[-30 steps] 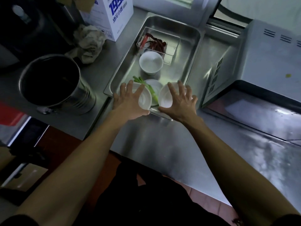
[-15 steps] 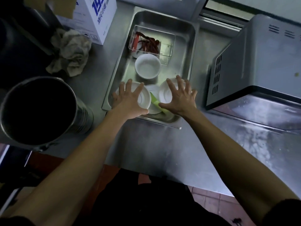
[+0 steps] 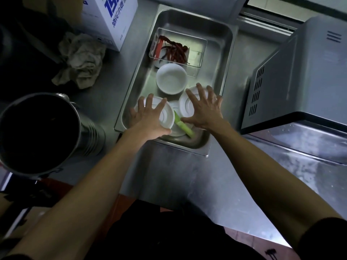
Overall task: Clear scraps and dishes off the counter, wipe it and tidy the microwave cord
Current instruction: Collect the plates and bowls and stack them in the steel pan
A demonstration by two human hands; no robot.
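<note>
Dishes [image 3: 171, 78] in tray [image 3: 228, 59]; pot [image 3: 37, 132] left, microwave [image 3: 304, 81] right

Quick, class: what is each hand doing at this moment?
Left hand: fingers spread over an upturned white dish, gripping its rim.
Right hand: fingers spread flat on another upturned dish; grip cannot be told.

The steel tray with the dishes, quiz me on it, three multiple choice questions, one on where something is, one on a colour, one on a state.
1. Where are the dried red chillies?
A. In the clear box at the far end of the steel tray
B. In the pot
C. On the microwave

2. What colour is the vegetable scrap on the near plate?
A. Orange
B. Green
C. Purple

3. How do the small white dishes under the left hand and right hand lie?
A. Upright and full
B. Broken
C. Upside down

Answers: 1 A, they lie inside its clear walls. 2 B, a pale green stalk. 3 C, their foot rings face up.
</note>
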